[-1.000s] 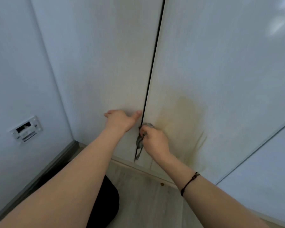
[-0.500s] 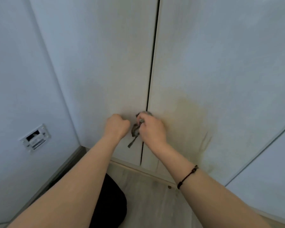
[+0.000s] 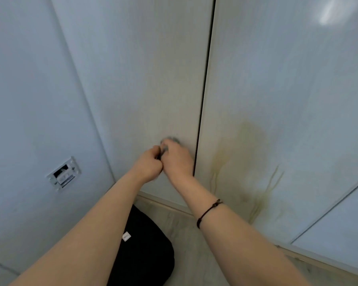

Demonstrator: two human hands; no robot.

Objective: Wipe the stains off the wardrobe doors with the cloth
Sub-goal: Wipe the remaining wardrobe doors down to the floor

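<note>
Cloth sat bunched in right hand grip, pressed on left door beside gap. Left hand curled, seemingly pinching its tail (blurred). Risk: small wad could smear yellow stain on right door, not lift it.

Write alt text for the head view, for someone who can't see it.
A person's right hand presses a bunched grey cloth against the left wardrobe door, just beside the gap between the doors; the left hand, fingers curled, sits against the right one. A yellowish stain with drip streaks marks the lower right wardrobe door.
</note>
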